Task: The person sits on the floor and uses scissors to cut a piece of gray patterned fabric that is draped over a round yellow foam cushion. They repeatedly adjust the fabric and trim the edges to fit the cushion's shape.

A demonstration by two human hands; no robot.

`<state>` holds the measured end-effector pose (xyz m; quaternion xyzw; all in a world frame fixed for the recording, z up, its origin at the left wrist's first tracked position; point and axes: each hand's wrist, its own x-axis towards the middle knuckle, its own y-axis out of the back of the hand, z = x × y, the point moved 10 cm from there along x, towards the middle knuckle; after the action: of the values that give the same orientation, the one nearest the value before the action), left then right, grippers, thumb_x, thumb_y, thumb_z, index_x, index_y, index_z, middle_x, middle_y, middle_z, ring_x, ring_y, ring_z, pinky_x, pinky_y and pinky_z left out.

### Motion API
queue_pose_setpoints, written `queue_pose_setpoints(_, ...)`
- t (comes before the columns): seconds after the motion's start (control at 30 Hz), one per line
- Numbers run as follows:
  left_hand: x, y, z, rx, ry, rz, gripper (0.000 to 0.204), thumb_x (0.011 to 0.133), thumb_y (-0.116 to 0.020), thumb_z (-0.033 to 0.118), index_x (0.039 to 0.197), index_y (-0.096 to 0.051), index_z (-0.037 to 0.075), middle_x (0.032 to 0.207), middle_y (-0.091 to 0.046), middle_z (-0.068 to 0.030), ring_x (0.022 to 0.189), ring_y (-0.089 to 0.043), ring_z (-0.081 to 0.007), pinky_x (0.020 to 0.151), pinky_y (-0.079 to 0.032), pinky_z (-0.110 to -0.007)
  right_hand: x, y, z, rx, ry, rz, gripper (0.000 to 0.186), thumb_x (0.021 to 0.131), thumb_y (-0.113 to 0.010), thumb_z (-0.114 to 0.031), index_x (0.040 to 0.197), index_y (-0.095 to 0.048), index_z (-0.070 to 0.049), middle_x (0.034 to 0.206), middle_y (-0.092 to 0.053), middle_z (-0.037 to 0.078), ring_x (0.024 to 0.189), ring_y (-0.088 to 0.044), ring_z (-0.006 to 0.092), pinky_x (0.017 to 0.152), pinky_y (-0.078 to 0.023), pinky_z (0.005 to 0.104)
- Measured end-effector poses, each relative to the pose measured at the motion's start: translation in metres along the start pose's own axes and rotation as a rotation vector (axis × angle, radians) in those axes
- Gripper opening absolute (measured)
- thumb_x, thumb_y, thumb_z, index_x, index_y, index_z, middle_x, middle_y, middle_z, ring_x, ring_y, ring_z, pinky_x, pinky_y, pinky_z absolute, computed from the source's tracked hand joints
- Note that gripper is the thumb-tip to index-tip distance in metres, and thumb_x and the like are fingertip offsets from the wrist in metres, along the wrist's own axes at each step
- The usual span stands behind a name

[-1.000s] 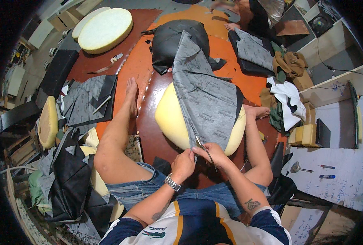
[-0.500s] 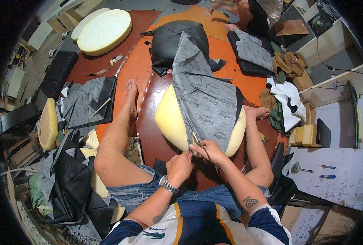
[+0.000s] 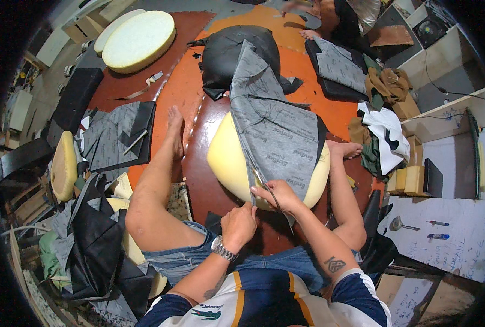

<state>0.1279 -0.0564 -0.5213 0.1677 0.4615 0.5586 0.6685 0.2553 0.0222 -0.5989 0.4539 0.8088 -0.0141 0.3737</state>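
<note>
Between my legs sits a rounded yellow foam cushion, with a grey-backed black upholstery cover draped over its middle and right. The cover's printed grey backing faces up and its long edge runs down toward me. My left hand pinches the near end of that edge, fist closed. Just to its right, my right hand grips a pair of scissors, whose metal blades point away from me along the fabric edge. Part of the scissors' handles is hidden by my fingers.
A black covered cushion lies beyond the foam. Round foam discs rest at far left. Folded grey-black covers and heaped black scraps lie left. At right are cloth pieces and a white board. Another person's arm shows far right.
My right hand and the scissors have shifted slightly away from me along the fabric edge. The left hand keeps its pinch in nearly the same place.
</note>
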Motion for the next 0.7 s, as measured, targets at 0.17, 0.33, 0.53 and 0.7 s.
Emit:
queue_pose_setpoints(0.17, -0.002, 0.002, -0.001, -0.009, 0.005, -0.007, 0.029, 0.103, -0.051, 0.029, 0.097, -0.066, 0.005, 0.08, -0.07, -0.0256, 0.078, -0.069, -0.0466, 0.071, -0.054, -0.058, 0.012, 0.002, -0.012, 0.089, -0.075, -0.029, 0.066, 0.084, -0.073, -0.066, 0.06, -0.06, -0.005, 0.05, -0.055, 0.006, 0.042, -0.051, 0.0145, 0.041, -0.039, 0.0336)
queue_pose_setpoints(0.33, -0.003, 0.005, 0.001, -0.001, -0.028, 0.009, 0.028, 0.102, -0.051, 0.028, 0.097, -0.067, 0.005, 0.079, -0.07, -0.0248, 0.075, -0.069, -0.0457, 0.068, -0.055, -0.057, 0.011, 0.003, -0.013, 0.019, -0.046, -0.043, 0.064, 0.084, -0.074, -0.064, 0.063, -0.06, -0.005, 0.052, -0.054, 0.005, 0.044, -0.051, 0.0134, 0.042, -0.039, 0.0324)
queue_pose_setpoints(0.53, -0.006, 0.008, 0.003, 0.014, -0.035, 0.008, 0.028, 0.103, -0.051, 0.028, 0.096, -0.066, 0.005, 0.078, -0.07, -0.0247, 0.075, -0.07, -0.0447, 0.067, -0.055, -0.056, 0.016, -0.003, -0.014, 0.096, -0.093, -0.047, 0.058, 0.086, -0.075, -0.06, 0.072, -0.06, -0.006, 0.055, -0.052, 0.001, 0.044, -0.049, 0.011, 0.041, -0.037, 0.0295)
queue_pose_setpoints(0.7, -0.007, 0.01, 0.004, 0.003, -0.04, -0.002, 0.028, 0.103, -0.051, 0.028, 0.096, -0.065, 0.005, 0.079, -0.07, -0.025, 0.076, -0.07, -0.0449, 0.069, -0.055, -0.056, 0.025, 0.004, -0.026, 0.181, -0.114, -0.049, 0.061, 0.084, -0.076, -0.061, 0.065, -0.061, -0.005, 0.053, -0.056, 0.005, 0.045, -0.051, 0.013, 0.043, -0.039, 0.033)
